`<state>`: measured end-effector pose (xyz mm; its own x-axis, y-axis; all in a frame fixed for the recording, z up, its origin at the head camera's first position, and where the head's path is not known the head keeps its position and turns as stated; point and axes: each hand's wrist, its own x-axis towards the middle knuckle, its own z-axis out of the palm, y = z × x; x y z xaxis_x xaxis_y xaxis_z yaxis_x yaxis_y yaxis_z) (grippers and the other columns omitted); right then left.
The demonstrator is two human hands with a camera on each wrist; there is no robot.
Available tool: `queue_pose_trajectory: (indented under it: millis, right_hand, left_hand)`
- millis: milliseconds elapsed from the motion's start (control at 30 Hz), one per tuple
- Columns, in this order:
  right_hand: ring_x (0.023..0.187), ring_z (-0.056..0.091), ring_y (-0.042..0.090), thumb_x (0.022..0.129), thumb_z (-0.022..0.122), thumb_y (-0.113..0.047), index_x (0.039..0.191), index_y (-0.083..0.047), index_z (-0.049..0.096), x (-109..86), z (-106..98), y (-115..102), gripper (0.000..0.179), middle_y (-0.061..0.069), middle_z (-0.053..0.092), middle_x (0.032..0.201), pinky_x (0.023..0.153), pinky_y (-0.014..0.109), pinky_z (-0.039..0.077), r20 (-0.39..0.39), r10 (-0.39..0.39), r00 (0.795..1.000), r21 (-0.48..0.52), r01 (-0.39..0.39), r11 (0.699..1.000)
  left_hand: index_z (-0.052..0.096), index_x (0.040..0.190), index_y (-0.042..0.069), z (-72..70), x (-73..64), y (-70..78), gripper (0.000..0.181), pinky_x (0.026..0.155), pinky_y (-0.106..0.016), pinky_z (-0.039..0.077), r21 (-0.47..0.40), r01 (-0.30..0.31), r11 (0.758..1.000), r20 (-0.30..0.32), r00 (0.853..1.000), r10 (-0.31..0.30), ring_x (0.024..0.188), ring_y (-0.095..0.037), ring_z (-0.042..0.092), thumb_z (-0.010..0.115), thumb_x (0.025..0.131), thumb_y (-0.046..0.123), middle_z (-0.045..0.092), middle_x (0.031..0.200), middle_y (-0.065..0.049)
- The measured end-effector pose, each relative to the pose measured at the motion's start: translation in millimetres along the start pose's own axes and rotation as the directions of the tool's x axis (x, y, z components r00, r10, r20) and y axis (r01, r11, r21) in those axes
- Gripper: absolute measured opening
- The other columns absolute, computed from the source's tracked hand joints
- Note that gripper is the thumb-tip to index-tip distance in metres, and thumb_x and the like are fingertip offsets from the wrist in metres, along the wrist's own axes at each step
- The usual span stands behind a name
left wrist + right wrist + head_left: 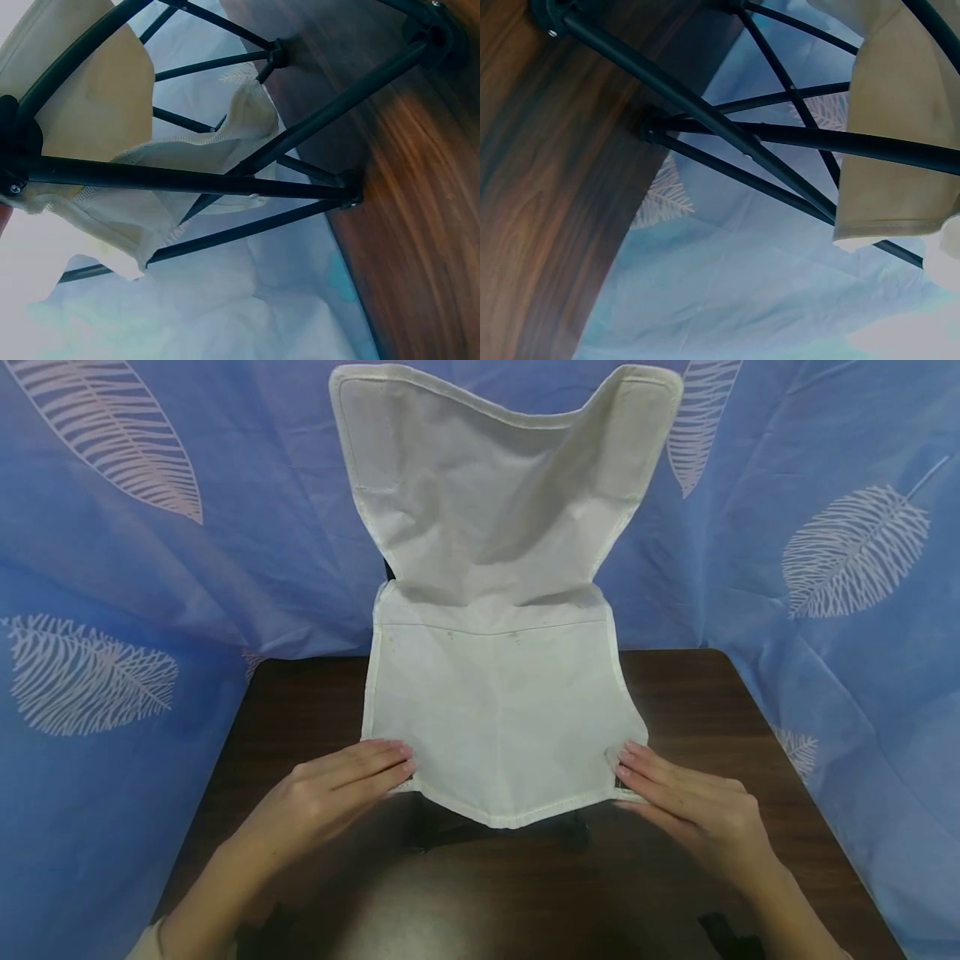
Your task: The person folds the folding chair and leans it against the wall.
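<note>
A small folding chair stands in front of me, its off-white fabric seat cover (495,702) facing up and its backrest rising behind, flared at both top corners. My left hand (330,789) grips the cover's front left corner, fingers on top, thumb hidden. At the front right corner, my right hand (693,806) holds the fabric with fingers over its edge; a small dark gap shows beside the fingertips. Under the cover, black frame tubes (127,174) cross in the left wrist view, with loose fabric (202,161) hanging among them. The right wrist view shows crossing black tubes (802,139) and a hanging fabric flap (900,150).
The chair stands on a dark brown wooden table (300,710). Blue cloth (225,577) with white leaf prints hangs behind and along both sides. A dark strap-like item (723,935) shows by my right forearm.
</note>
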<state>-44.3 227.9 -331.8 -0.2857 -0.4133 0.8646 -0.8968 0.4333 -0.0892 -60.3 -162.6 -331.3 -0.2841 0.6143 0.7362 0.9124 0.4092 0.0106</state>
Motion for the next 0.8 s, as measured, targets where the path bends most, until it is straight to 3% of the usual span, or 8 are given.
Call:
queue_pose_trajectory:
  millis: [500,800]
  right_hand:
    - [0.119,0.06,0.007,0.092,0.064,-0.024,0.098,0.0,0.077,34.6,12.5,2.8,0.028,0.006,0.069,0.115,0.102,0.015,0.044,-0.01,-0.053,0.999,-0.016,0.053,0.998]
    - [0.115,0.063,0.01,0.09,0.068,-0.023,0.094,0.001,0.077,49.9,25.6,5.8,0.026,0.011,0.072,0.107,0.099,0.017,0.047,-0.083,-0.065,0.994,0.028,0.068,0.997]
  left_hand:
    - [0.071,0.116,0.006,-1.1,35.1,-2.3,0.027,0.09,-0.03,0.056,0.082,-0.05,0.995,-0.036,0.998,0.053,0.101,-0.021,0.07,0.048,0.102,0.011,0.072,0.114,-0.008]
    - [0.074,0.109,0.005,4.3,52.6,-10.0,0.025,0.092,-0.029,0.055,0.052,-0.087,0.995,-0.072,0.993,0.091,0.098,-0.021,0.071,0.051,0.1,0.006,0.074,0.108,-0.009]
